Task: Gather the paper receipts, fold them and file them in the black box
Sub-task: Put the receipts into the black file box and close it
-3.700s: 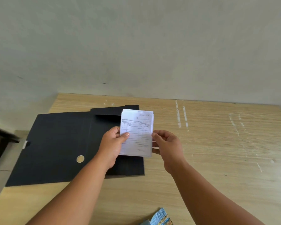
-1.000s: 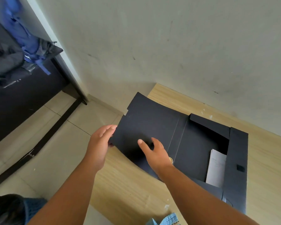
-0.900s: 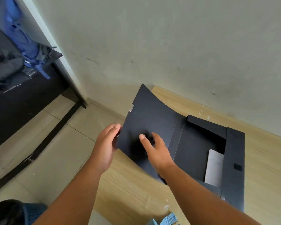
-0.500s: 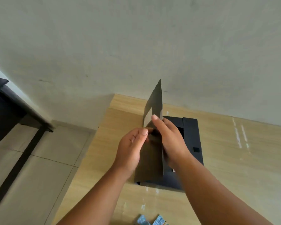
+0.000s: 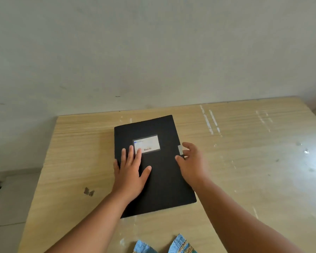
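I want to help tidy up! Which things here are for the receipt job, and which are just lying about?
For the job: black box, closed; left hand flat on its lid; right hand at its grey tab.

Lying about: blue patterned cloth at the table's near edge.

Bare forearms — blue patterned garment [image 5: 179, 245]

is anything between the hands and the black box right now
Nothing visible. The left hand lies flat on the closed lid of the flat black cardboard box, fingertips reaching its white label. The right hand is at the box's right edge by the small grey tab.
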Demonstrator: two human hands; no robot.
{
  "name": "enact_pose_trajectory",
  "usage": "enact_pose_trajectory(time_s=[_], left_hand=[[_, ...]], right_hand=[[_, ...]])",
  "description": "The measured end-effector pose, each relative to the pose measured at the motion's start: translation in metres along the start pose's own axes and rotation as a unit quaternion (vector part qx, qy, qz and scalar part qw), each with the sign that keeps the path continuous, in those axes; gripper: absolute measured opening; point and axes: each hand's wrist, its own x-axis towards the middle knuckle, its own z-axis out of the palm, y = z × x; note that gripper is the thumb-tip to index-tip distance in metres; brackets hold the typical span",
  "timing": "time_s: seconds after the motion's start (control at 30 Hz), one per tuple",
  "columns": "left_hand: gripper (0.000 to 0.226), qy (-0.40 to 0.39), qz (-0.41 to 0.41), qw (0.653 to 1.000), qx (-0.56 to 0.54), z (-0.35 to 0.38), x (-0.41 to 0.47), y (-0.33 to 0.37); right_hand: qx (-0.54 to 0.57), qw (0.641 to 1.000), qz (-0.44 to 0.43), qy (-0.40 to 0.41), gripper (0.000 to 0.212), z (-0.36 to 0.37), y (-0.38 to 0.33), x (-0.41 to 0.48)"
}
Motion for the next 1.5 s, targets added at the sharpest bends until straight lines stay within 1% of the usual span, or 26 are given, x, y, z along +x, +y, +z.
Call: enact_pose_trajectory(time_s=[0.03,0.07,0.13,0.17,0.23,0.33,0.47,0.63,0.83,1.1,1.23,1.37,1.5], left_hand=[[0.074,-0.011,-0.003,0.998,0.056,0.005,0.001,-0.001],[0.074,-0.015,-0.005,0.995,0.099,0.009,0.000,0.000],[0.075,-0.003,-0.008,0.989,0.150,0.016,-0.002,-0.001],[0.075,0.006,-0.010,0.986,0.166,0.019,-0.002,-0.002],[0.076,0.013,-0.012,0.980,0.197,0.020,-0.002,-0.003],[0.077,0.006,-0.014,0.978,0.210,0.019,-0.002,-0.003],[0.075,0.000,-0.024,0.977,0.210,0.019,0.000,-0.001],[0.074,0.002,-0.026,0.974,0.224,0.023,0.005,0.005],[0.073,-0.004,0.001,0.975,0.222,0.037,0.021,0.042],[0.071,0.004,0.008,0.980,0.200,0.053,0.084,0.113],[0.071,0.002,-0.002,0.980,0.198,0.056,0.109,0.131],[0.072,-0.028,-0.003,0.984,0.176,0.046,0.122,0.140],[0.073,-0.075,-0.016,0.982,0.174,0.028,0.121,0.152]], right_hand=[[-0.072,0.997,-0.026,0.008,0.058,0.002,0.007,-0.002],[-0.159,0.986,-0.059,0.007,0.063,0.006,0.014,-0.004],[-0.299,0.950,-0.092,-0.027,0.071,0.018,0.029,-0.007],[-0.338,0.936,-0.088,-0.050,0.074,0.024,0.035,-0.007],[-0.370,0.922,-0.080,-0.074,0.080,0.035,0.043,-0.002],[-0.394,0.912,-0.101,-0.055,0.085,0.040,0.045,0.015],[-0.422,0.893,-0.149,-0.043,0.083,0.032,0.045,0.039],[-0.420,0.888,-0.180,-0.051,0.078,0.018,0.059,0.036],[-0.431,0.887,-0.162,-0.040,0.076,-0.022,0.076,0.045],[-0.474,0.866,-0.152,-0.041,0.076,-0.087,0.072,0.125],[-0.474,0.866,-0.152,-0.047,0.076,-0.102,0.067,0.152],[-0.479,0.864,-0.148,-0.048,0.075,-0.108,0.060,0.160],[-0.467,0.869,-0.140,-0.087,0.074,-0.114,0.055,0.159]])
